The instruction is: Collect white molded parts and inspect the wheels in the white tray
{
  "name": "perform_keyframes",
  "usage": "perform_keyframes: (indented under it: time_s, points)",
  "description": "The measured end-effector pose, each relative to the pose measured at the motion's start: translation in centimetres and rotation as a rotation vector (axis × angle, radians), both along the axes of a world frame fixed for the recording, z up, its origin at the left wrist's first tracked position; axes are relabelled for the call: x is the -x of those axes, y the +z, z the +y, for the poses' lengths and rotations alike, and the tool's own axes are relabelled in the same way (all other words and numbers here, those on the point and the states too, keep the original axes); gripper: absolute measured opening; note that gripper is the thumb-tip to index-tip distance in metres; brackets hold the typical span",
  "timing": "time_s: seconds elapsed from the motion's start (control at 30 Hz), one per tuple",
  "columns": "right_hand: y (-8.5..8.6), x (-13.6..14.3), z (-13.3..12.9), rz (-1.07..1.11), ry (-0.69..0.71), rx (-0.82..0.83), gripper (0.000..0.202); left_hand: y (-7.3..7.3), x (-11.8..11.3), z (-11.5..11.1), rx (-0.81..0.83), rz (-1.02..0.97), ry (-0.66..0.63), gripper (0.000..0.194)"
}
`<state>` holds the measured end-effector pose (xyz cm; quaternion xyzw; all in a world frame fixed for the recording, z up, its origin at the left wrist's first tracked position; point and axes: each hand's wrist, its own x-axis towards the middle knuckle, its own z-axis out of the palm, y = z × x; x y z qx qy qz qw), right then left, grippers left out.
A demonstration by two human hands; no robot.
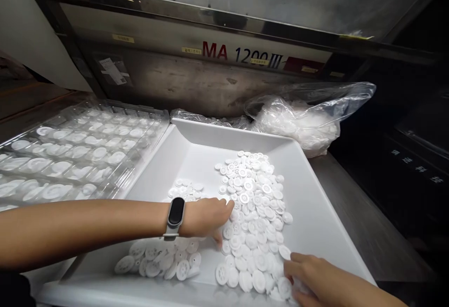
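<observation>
Near the tray's [196, 131] front edge, my right hand [317, 276] rests loosely curled on white gears [250, 213]; left hand [206, 217] reaches in, fingers spread, grasping nothing I can see. Better to pick single gears.

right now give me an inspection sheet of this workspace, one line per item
surface: white tray on a grey bench in front of a machine marked MA 1200
job's things: white plastic discs heaped in the tray's middle, a smaller pile at its near left, a few at
clutter: clear blister tray holding more discs at left; clear bag of white parts behind the tray
hands: left hand, wristband on its wrist, fingers on the central heap; right hand resting on discs at the near right; neither visibly closed on a disc
cables: nothing seen
surroundings: dark panel with small labels at right
</observation>
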<state>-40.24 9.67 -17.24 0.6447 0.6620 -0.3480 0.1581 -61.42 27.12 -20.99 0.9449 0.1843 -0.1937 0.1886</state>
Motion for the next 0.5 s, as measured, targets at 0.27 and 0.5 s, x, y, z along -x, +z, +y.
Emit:
perform_keyframes:
  time_s: [0.27,0.5]
  points:
    - [0.3,-0.9,0.4,0.053,-0.083,0.094,0.016,-0.3,-2.0,-2.2,0.126,0.001,-0.001,0.041]
    - [1.3,-0.6,2.1,0.051,0.001,0.2,0.015,-1.8,0.1,-3.2,0.23,-0.186,0.063,0.058]
